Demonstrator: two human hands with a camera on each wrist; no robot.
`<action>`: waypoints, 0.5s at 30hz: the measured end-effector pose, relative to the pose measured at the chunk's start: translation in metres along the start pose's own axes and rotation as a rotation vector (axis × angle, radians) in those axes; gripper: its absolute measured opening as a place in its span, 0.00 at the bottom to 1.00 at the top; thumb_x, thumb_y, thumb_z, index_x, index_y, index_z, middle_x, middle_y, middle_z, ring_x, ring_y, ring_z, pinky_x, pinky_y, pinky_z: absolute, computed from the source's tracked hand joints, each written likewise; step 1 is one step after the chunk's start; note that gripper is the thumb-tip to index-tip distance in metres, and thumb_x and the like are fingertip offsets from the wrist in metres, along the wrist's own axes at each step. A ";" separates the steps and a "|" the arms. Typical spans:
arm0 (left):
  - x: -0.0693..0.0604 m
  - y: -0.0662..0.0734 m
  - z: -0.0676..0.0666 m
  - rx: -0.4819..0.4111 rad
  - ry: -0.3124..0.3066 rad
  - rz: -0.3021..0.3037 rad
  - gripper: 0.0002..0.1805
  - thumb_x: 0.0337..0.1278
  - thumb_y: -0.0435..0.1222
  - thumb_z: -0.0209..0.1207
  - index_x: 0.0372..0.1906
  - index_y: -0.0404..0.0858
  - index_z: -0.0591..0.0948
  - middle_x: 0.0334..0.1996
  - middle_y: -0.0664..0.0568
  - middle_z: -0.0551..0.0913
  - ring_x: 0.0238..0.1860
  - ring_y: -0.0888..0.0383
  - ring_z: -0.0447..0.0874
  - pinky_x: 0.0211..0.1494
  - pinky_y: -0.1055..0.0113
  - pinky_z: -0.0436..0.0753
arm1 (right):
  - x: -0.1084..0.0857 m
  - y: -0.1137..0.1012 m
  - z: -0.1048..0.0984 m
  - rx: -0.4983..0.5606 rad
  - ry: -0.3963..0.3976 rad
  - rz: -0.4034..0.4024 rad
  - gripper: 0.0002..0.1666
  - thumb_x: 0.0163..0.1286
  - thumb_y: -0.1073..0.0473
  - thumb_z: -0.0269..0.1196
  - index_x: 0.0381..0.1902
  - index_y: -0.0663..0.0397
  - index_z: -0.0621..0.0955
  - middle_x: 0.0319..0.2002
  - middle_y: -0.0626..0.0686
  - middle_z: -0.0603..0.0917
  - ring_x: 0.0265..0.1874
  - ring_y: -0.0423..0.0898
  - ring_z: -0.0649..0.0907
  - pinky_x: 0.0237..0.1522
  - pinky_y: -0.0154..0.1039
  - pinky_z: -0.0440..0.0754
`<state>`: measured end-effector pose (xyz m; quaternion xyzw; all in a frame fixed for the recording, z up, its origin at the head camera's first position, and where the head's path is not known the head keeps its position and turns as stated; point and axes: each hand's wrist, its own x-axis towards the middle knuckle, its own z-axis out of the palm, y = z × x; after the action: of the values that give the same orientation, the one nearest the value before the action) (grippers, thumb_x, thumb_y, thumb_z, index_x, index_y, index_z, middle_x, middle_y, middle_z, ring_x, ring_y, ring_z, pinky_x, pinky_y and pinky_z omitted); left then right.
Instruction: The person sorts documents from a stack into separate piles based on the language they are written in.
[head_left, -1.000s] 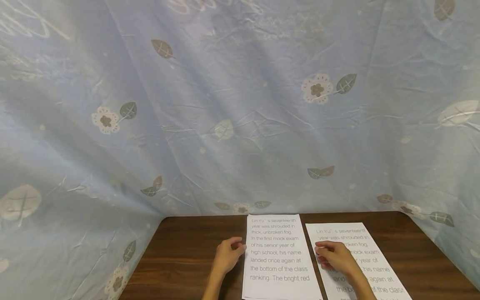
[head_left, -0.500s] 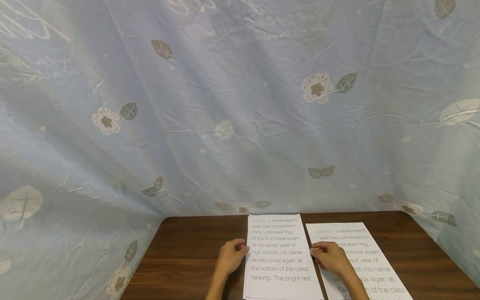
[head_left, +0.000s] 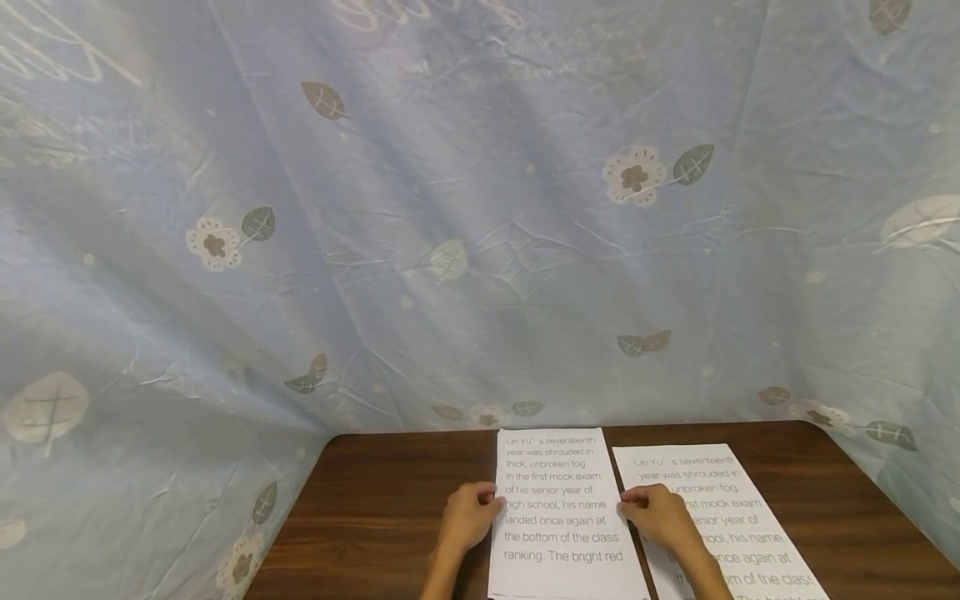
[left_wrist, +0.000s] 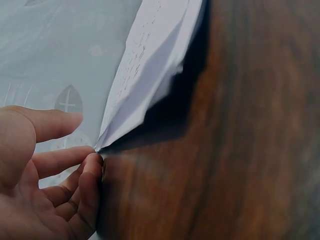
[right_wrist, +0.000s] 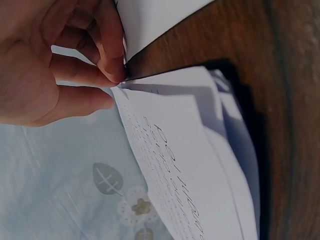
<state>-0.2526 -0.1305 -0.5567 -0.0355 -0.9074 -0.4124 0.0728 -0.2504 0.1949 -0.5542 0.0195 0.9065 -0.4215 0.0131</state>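
Note:
A stack of printed paper sheets (head_left: pixel 558 533) lies in the middle of the table in the head view, large text facing up. My left hand (head_left: pixel 467 515) is at its left edge. In the left wrist view, the fingertips touch the edge and the thumb is raised clear of the forefinger. At the opposite edge is my right hand (head_left: pixel 660 517), partly over a second printed sheet (head_left: pixel 738 500) on the right. Its forefinger touches the stack's edge in the right wrist view, with the thumb close by. Near edges of the stacked sheets (right_wrist: pixel 200 120) bow upward and stand slightly apart.
The dark brown wooden table (head_left: pixel 367 492) has rounded far corners. Behind it and along both sides hangs a pale blue cloth (head_left: pixel 480 250) printed with flowers and leaves. A narrow strip of tabletop separates the two sets of paper.
My right hand has shifted left from over the right-hand sheet to the stack's right edge. My left hand has moved slightly right, up to the left edge. Both sets of paper look unmoved.

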 end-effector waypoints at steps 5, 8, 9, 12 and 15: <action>-0.001 0.003 0.001 0.017 0.014 -0.005 0.21 0.58 0.38 0.72 0.54 0.31 0.89 0.39 0.49 0.90 0.45 0.50 0.86 0.51 0.46 0.84 | 0.000 -0.001 0.000 -0.034 0.002 -0.021 0.16 0.68 0.57 0.71 0.48 0.63 0.90 0.37 0.49 0.91 0.36 0.45 0.84 0.38 0.40 0.79; -0.002 0.004 0.000 0.019 0.012 -0.009 0.22 0.57 0.38 0.72 0.55 0.30 0.88 0.40 0.48 0.90 0.47 0.46 0.87 0.53 0.42 0.84 | 0.000 -0.003 0.000 -0.044 0.011 -0.028 0.16 0.67 0.57 0.72 0.48 0.62 0.90 0.37 0.49 0.91 0.37 0.45 0.85 0.39 0.40 0.80; -0.002 0.004 0.000 0.021 0.010 -0.009 0.22 0.58 0.38 0.72 0.55 0.30 0.88 0.40 0.47 0.90 0.47 0.45 0.88 0.54 0.41 0.84 | 0.000 -0.003 0.000 -0.045 0.014 -0.030 0.16 0.67 0.58 0.72 0.48 0.62 0.90 0.37 0.49 0.91 0.37 0.45 0.85 0.39 0.40 0.80; -0.002 0.004 0.001 0.026 0.005 -0.010 0.23 0.58 0.38 0.71 0.56 0.30 0.88 0.41 0.47 0.90 0.48 0.44 0.88 0.55 0.39 0.83 | -0.001 -0.005 0.000 -0.040 0.018 -0.036 0.15 0.66 0.58 0.73 0.48 0.61 0.90 0.35 0.48 0.90 0.35 0.45 0.84 0.38 0.40 0.80; -0.001 0.003 0.001 0.023 0.001 -0.008 0.23 0.58 0.38 0.71 0.56 0.31 0.88 0.41 0.48 0.90 0.47 0.46 0.87 0.53 0.41 0.83 | -0.003 -0.006 0.000 -0.032 0.023 -0.046 0.15 0.65 0.59 0.73 0.47 0.60 0.90 0.34 0.48 0.89 0.35 0.45 0.84 0.36 0.40 0.79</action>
<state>-0.2510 -0.1280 -0.5554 -0.0308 -0.9122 -0.4023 0.0719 -0.2481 0.1906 -0.5491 0.0035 0.9135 -0.4067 -0.0065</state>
